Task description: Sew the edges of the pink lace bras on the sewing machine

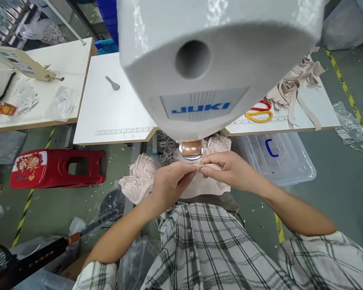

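Note:
A pale pink lace garment (140, 177) lies under the head of a white JUKI sewing machine (199, 68). My left hand (169, 183) and my right hand (226, 169) meet just below the machine's metal foot (191, 149). Both pinch a narrow pink strap piece (206, 166) between their fingertips. More lace (219, 143) shows behind my right hand. The needle area is hidden by the machine head.
White tables stand beyond, one with a small metal tool (112, 83), another with red and yellow scissors (260, 112) and beige straps (296, 86). A clear lidded bin (278, 157) sits on the floor at right, a red stool (57, 168) at left.

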The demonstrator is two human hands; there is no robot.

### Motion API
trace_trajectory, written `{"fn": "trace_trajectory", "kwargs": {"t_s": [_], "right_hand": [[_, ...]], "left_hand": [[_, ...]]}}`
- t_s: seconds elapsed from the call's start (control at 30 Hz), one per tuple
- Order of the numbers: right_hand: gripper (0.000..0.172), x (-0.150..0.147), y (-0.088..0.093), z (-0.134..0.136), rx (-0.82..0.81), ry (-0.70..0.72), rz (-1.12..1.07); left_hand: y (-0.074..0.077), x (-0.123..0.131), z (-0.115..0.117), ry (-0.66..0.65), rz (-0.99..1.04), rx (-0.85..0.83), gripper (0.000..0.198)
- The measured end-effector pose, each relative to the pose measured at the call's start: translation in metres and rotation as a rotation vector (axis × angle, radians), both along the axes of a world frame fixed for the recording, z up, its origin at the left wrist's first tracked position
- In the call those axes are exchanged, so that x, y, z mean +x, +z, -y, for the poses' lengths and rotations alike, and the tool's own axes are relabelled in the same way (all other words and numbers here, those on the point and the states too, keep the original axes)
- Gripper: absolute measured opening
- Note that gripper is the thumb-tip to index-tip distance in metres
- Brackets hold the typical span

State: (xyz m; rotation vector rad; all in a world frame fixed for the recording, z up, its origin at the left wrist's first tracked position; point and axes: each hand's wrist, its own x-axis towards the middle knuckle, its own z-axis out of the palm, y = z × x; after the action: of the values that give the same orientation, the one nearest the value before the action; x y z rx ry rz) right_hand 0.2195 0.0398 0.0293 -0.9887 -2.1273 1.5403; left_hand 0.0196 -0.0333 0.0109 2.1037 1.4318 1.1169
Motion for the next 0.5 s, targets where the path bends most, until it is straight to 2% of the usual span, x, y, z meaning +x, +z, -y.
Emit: {"fn": "trace_trajectory", "kwargs": {"t_s": [0.1,0.27,0.4,0.5], "right_hand": [[0.016,0.000,0.001,-0.001,-0.029,0.023,0.004],[0.013,0.001,-0.003,0.000,0.039,0.008,0.028],[0.012,0.002,-0.007,0.005,0.121,0.002,0.058],[0.016,0.000,-0.008,0.007,0.231,-0.028,0.090]], "left_hand": [[0.000,0.000,-0.002,-0.020,0.014,-0.029,0.013],[0.002,-0.002,-0.007,-0.044,-0.027,-0.081,0.014],[0.004,-0.005,-0.012,-0.127,-0.161,-0.132,0.022],[0.004,-0.001,-0.012,-0.097,-0.316,-0.102,0.032]]}}
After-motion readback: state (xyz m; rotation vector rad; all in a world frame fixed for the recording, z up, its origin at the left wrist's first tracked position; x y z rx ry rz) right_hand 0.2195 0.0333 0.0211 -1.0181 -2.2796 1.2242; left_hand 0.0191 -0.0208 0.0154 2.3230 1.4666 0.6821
